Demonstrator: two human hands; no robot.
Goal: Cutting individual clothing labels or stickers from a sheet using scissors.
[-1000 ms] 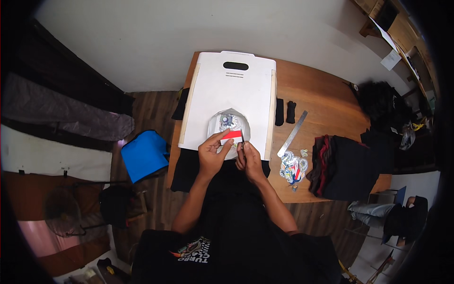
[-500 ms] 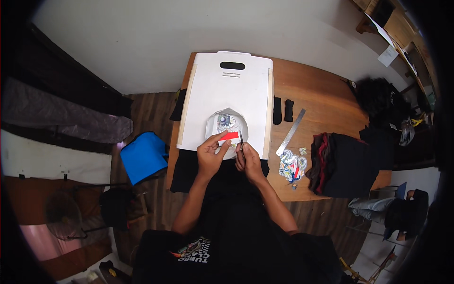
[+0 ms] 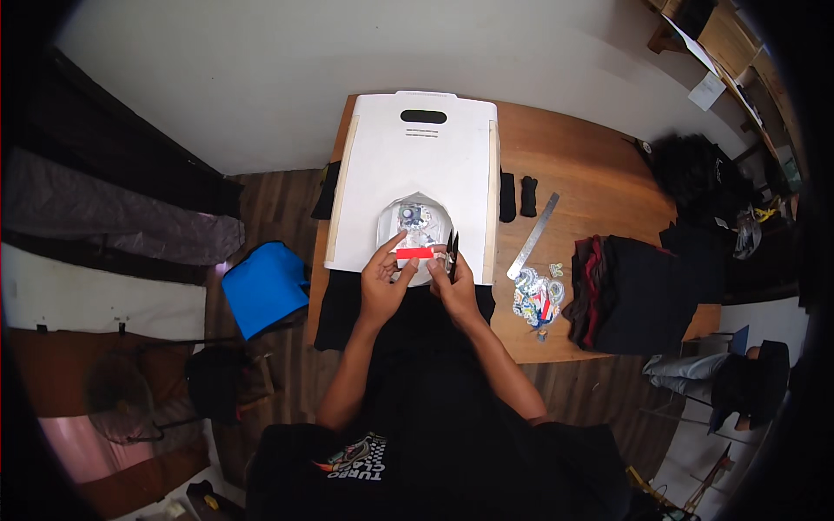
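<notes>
Red and flat, a small strip (image 3: 414, 253) is pinched between the fingers of the left hand (image 3: 382, 282) and the right hand (image 3: 452, 280), which also grips slim black snips (image 3: 452, 252), over a pale rounded patch (image 3: 417, 227) near the front edge of a smooth white board (image 3: 417, 174). The board lies on the wooden table (image 3: 591, 174); a steel ruler (image 3: 532, 235), glossy stickers (image 3: 537, 297) and folded dark cloth (image 3: 634, 291) sit toward its right edge, above plank flooring

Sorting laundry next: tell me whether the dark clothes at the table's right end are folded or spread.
Folded. The dark clothes sit in a compact stack with layered edges, one reddish, beside the steel ruler and sticker pile.
</notes>
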